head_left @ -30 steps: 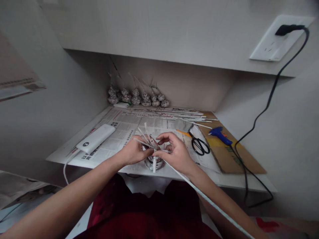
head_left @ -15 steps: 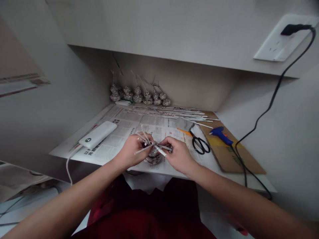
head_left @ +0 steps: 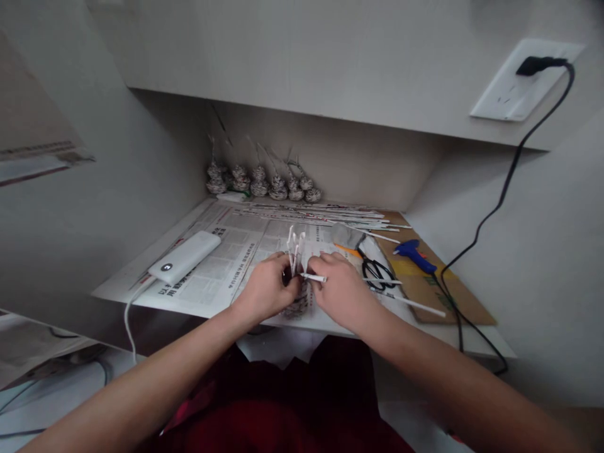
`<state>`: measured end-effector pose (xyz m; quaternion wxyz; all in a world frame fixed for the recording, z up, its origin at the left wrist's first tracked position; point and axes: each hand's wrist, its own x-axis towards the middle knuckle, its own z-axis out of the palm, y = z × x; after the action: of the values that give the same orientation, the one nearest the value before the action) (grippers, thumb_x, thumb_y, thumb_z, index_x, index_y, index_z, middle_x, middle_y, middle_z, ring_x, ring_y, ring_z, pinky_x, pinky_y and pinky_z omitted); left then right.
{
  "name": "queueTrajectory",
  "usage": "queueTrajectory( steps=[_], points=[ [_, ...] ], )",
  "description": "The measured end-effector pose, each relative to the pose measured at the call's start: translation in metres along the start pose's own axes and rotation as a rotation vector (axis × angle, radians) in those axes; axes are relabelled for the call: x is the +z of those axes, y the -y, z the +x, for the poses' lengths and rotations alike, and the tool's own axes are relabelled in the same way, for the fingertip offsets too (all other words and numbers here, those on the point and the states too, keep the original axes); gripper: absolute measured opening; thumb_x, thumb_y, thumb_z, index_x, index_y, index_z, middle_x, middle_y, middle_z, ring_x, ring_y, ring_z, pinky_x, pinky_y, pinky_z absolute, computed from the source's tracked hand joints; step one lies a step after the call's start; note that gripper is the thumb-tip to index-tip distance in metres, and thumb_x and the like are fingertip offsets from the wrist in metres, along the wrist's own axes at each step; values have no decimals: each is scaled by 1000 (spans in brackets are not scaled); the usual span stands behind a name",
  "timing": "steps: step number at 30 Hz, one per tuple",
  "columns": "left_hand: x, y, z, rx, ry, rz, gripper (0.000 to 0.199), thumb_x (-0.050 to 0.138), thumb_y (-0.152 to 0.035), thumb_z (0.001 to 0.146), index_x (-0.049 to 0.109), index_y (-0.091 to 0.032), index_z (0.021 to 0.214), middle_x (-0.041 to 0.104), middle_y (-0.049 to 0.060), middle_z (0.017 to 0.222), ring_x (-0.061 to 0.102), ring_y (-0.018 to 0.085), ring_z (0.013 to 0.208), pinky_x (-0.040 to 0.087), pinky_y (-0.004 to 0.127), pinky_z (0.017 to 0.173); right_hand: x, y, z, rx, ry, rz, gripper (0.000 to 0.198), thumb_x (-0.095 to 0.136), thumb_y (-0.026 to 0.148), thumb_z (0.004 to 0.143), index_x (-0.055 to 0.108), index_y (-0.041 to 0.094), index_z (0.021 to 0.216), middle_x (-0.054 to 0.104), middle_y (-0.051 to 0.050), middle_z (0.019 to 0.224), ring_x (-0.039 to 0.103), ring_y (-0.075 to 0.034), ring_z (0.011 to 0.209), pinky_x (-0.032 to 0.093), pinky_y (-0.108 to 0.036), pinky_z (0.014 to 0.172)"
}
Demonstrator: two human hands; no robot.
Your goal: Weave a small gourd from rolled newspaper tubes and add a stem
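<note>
In the head view a small woven newspaper gourd (head_left: 296, 307) stands at the table's front edge, partly hidden by my fingers. Several rolled-paper sticks (head_left: 296, 248) rise from its top. My left hand (head_left: 268, 286) is closed around the gourd's upper part from the left. On the right, my right hand (head_left: 340, 286) pinches a white paper stick (head_left: 315, 277) whose end points right. Two longer paper sticks (head_left: 419, 305) reach out to the right from behind that hand, over the scissors (head_left: 377, 272) and toward the cardboard.
Finished woven gourds (head_left: 259, 182) line the back wall. Loose paper sticks (head_left: 321, 214) lie before them on newspaper (head_left: 250, 242). A white power bank (head_left: 186, 255) with a cable is at left. A blue glue gun (head_left: 416, 257) rests on cardboard (head_left: 453, 302), its black cord near my right arm.
The sticks on top of the gourd, spread outward before, now stand more upright. My right hand has turned and shifted slightly right. Two long sticks now show to its right.
</note>
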<state>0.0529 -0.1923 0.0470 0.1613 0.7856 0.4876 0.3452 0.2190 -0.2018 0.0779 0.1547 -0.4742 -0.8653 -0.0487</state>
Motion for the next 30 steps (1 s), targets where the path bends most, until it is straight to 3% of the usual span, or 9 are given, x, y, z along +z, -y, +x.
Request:
queueTrajectory(
  steps=[9,15,18,21,24,30],
  points=[
    [4,3,-6,-41,-99,21,10,53,-15,76,61,-18,83,61,4,80,57,18,73,44,29,66,8,17,-4,173,-109,53,8,54,15,80,61,17,83,67,-8,82,61,-24,82,41,-33,74],
    [1,4,-12,-14,-170,119,12,50,-19,83,61,-16,88,64,9,90,59,24,88,45,34,78,33,19,0,340,-168,397,7,57,22,81,61,23,86,71,0,82,66,-19,77,42,-28,68],
    [-4,8,-11,-90,-138,70,13,52,-23,83,63,-16,86,67,7,84,61,22,81,46,32,71,39,22,2,349,-232,434,5,57,21,79,61,23,82,71,-1,80,65,-19,75,43,-28,69],
    [-10,15,-9,-201,-23,-81,17,57,-30,81,67,-17,84,68,4,73,62,18,67,45,27,61,44,26,-1,342,-313,436,5,57,20,77,61,22,80,70,-2,78,64,-20,76,43,-29,70],
    [-12,21,-9,-220,55,-223,21,60,-34,80,69,-17,88,70,2,73,63,16,64,46,25,59,48,28,-6,350,-356,530,4,58,20,76,61,22,78,69,-1,76,64,-18,74,45,-28,69],
    [-1,24,-13,-213,4,-298,20,61,-33,79,68,-16,89,70,3,73,64,16,64,50,25,58,51,31,-17,404,-311,811,6,58,24,79,62,20,78,68,-1,72,63,-15,65,47,-25,63]
  ],
)
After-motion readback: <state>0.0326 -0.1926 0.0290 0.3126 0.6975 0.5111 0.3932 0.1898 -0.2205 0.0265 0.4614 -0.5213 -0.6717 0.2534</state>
